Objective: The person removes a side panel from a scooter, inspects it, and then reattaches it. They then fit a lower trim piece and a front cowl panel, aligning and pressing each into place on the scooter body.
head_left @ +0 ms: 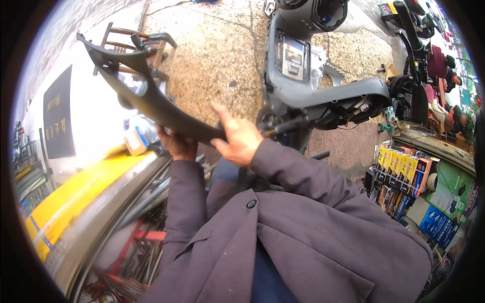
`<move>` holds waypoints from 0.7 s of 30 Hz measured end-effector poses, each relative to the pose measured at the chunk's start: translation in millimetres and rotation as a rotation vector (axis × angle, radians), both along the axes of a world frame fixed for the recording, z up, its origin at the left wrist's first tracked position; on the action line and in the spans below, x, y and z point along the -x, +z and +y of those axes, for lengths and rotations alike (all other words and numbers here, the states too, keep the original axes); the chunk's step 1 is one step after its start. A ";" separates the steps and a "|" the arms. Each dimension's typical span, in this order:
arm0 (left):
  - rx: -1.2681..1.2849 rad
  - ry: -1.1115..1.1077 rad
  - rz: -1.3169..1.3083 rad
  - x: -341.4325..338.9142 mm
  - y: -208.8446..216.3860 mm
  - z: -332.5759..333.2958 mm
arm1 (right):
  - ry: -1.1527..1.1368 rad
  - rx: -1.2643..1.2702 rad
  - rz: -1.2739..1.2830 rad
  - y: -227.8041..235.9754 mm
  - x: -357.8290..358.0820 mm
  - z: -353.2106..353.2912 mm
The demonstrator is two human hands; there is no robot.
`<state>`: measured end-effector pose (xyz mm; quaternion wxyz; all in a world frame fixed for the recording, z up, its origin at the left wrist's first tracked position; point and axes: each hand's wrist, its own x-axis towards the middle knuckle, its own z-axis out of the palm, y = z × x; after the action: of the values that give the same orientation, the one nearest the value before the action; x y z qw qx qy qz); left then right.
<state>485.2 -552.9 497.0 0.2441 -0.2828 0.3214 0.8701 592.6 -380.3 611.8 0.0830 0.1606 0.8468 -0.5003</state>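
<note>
Dark scooter trim panel (pixel 169 114) is up ahead of the torso, left of the grey scooter (pixel 328 96). Left hand (pixel 179 146) clamped on its lower edge, right hand (pixel 239 137) pinching the near end (index extended). Likely light, stiff plastic; forked far end looks crackable, so grip mid-length. Smooth, long, curved; ground (pixel 202 60) coarse, speckled.

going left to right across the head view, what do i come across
Black sign, small box, left hand, right hand, grey scooter, yellow boxes, blue poster.
</note>
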 end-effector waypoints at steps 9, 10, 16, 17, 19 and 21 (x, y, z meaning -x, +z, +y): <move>0.152 0.141 0.106 143.3 46.3 -2.2 | -0.102 -0.095 0.322 -4.9 -5.7 11.2; 0.155 0.146 0.138 155.6 49.4 -2.1 | -0.095 -0.034 0.216 -17.2 -6.3 15.3; 0.198 0.178 0.114 223.4 57.4 12.8 | -0.581 0.445 -0.362 -114.9 34.0 71.2; 0.243 0.211 0.095 236.1 56.9 18.0 | -0.667 0.540 -0.349 -127.6 44.3 82.7; 0.215 0.159 0.128 262.0 54.7 30.5 | -0.837 0.674 -0.389 -146.9 67.7 108.0; 0.236 0.070 0.145 286.9 49.4 49.2 | -0.925 0.781 -0.327 -159.5 95.2 133.7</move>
<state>198.3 -503.7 546.5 0.1548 -0.2573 0.4282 0.8524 497.4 -246.6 452.3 0.0388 0.5426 0.4208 -0.7260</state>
